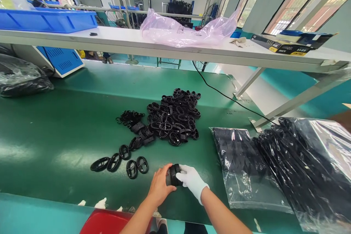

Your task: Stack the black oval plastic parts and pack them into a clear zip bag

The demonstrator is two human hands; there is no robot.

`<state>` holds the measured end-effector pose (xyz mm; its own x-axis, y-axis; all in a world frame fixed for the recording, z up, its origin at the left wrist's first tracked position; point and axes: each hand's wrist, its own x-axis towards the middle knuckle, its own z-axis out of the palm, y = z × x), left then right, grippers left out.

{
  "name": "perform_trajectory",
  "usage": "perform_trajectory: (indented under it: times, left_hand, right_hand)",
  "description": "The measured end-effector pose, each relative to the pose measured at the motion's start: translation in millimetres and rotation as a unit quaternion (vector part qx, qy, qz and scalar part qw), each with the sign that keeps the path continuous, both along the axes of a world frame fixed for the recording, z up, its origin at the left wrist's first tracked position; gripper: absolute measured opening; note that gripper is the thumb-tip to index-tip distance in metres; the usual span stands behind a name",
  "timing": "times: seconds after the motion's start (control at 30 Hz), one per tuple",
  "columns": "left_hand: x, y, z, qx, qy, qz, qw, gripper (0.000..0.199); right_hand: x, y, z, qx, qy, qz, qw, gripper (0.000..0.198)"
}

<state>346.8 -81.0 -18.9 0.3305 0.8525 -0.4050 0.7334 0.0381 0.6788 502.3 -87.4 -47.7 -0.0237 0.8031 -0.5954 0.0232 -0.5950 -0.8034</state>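
While my left hand (159, 185) and gloved right hand (193, 181) grip this black bundle (174, 175) near the front edge of the desk (68, 124), I'd squeeze evenly so nothing pops loose.

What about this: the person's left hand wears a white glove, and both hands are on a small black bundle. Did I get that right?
Not quite: the white glove is on the right hand, and the left hand is bare, as the head view shows. Both hands are on a small black bundle, as you said.
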Motion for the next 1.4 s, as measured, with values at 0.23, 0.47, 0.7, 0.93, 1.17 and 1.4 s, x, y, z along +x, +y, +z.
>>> perform_trajectory:
  times: [0.23, 0.47, 0.7, 0.93, 1.17, 1.4]
  left_hand:
    - [1, 5, -0.2, -0.001, 0.008, -0.004, 1.0, 0.072]
    - [0, 7, -5.0, 0.019, -0.016, -0.023, 0.999, 0.074]
    - [-3, 6, -5.1, 0.005, -0.005, -0.004, 1.0, 0.073]
    - [-3, 6, -2.7, -0.003, 0.016, 0.001, 1.0, 0.074]
    - [-3, 5, -0.5, -0.005, 0.011, 0.004, 1.0, 0.073]
    - [-2, 6, -5.2, 0.009, 0.024, -0.01, 1.0, 0.073]
  right_hand:
    - [-5, 2, 3, 0.021, -0.088, 0.014, 0.996, 0.04]
    - [-9, -3, 5, 0.034, -0.169, 0.04, 0.984, 0.041]
    - [-3, -4, 0, -0.011, -0.126, 0.05, 0.991, 0.051]
    - [-7, 4, 1, -0.026, -0.114, 0.02, 0.993, 0.056]
    - [-9, 3, 2, -0.025, -0.125, 0.022, 0.992, 0.054]
    - [-7, 3, 11, -0.017, -0.155, 0.041, 0.987, 0.04]
